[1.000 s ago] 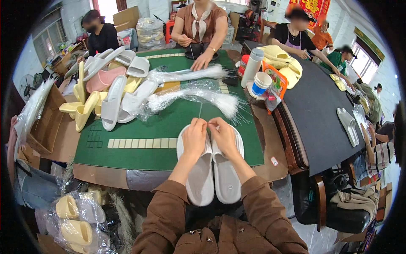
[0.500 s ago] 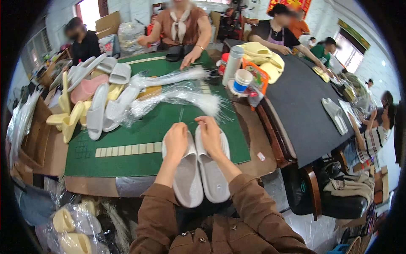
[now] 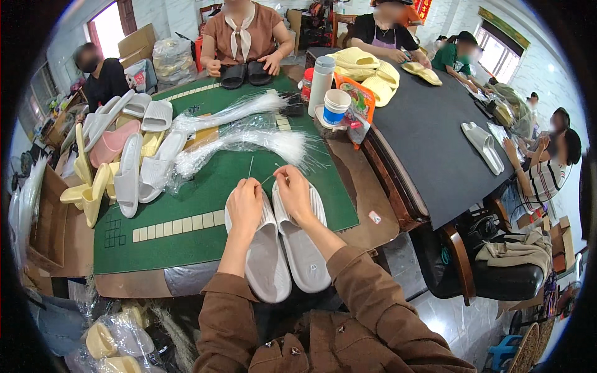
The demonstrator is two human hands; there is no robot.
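A pair of light grey slide slippers stands side by side at the near table edge, the left slipper (image 3: 267, 270) and right slipper (image 3: 308, 264) with their heels toward me. My left hand (image 3: 245, 208) is closed in a pinch over the left slipper's strap, and a thin whitish plastic strand (image 3: 251, 166) sticks up from its fingers. Over the right strap, my right hand (image 3: 293, 193) pinches what looks like the same strand's other end. Where the strand runs around the straps is hidden by my hands. Just beyond lies a plastic-wrapped bundle of white strands (image 3: 249, 144).
Grey, pink and yellow slippers are piled at the left (image 3: 129, 177). A cup (image 3: 336, 107) and a flask (image 3: 321, 86) stand at the table's right edge. Across the green mat (image 3: 205, 248), a co-worker holds black slippers (image 3: 233, 74). A dark table (image 3: 435, 155) adjoins on the right.
My view has shifted slightly. My hands stay over the straps, with the strand still pinched. The co-worker opposite has drawn back from reaching over the mat and now has both hands at the black slippers.
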